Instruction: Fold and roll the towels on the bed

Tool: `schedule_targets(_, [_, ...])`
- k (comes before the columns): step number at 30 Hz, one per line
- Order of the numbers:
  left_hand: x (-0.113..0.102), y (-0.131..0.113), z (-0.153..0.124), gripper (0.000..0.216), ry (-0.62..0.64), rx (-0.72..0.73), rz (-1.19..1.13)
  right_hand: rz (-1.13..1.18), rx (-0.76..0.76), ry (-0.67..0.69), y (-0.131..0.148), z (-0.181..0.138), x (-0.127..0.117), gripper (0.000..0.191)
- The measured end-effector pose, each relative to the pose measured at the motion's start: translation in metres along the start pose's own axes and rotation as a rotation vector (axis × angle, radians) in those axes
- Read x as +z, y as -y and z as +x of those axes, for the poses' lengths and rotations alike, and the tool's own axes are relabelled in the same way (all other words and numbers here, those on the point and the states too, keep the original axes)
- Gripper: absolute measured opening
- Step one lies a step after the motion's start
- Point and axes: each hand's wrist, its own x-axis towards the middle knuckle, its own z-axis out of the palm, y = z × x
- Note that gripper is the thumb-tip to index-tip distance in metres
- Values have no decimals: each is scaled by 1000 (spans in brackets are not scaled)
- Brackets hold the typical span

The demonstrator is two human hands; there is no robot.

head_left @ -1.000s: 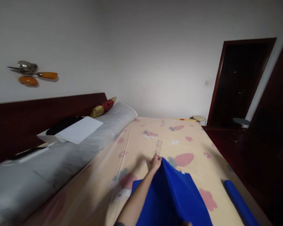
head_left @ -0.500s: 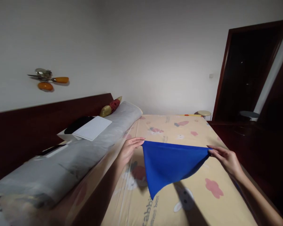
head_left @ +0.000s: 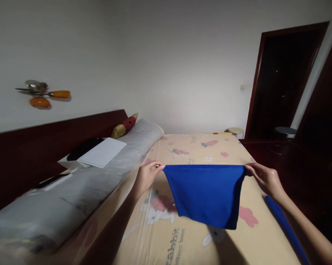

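Note:
A plain blue cloth [head_left: 206,193] hangs between my two hands above the bed, its top edge pulled straight and level. My left hand [head_left: 147,176] pinches the upper left corner between thumb and fingers. At the upper right corner, my right hand [head_left: 265,177] has the same kind of pinch. The lower part of the cloth droops and narrows a little towards the bottom. Beneath it is a cream bed sheet [head_left: 192,221] printed with rabbits and pink shapes. Another strip of blue fabric [head_left: 284,224] shows along the bed's right edge, partly behind my right forearm.
To the left lies a long grey bedding roll [head_left: 99,191] against the dark headboard [head_left: 58,127]. A white flat box [head_left: 103,152] and a red and gold cushion [head_left: 125,126] rest there. Two stools, one cream [head_left: 235,130] and one dark [head_left: 285,130], stand beyond near the doorway.
The cloth has gone from a slanting, triangular hang to a wider, squarer one. My right hand has risen slightly, levelling the top edge. More blue fabric shows at the right, and the view has shifted slightly.

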Motion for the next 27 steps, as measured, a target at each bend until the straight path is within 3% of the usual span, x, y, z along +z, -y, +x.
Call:
schedule_targets(9, [-29,-33,-3,24,190,0,7,-150,-96,18,24,-11,-37,45])
schedule_targets(12, [-30,-29,1,25,241,-37,-57,-161,-105,63,18,-6,-36,45])
schedule_targets(15, [-11,-5,6,30,318,-119,-143,-167,-64,155,-6,3,-17,49])
schedule_targets(19, [36,37,11,36,334,-198,-222,-124,14,284,-47,10,23,56])
schedule_targets(23, [69,59,25,38,282,-180,-237,-112,37,215,-68,19,44,59])
schedule_targets(27, [69,57,46,35,212,-140,-253,-116,38,110,-68,30,33,57])
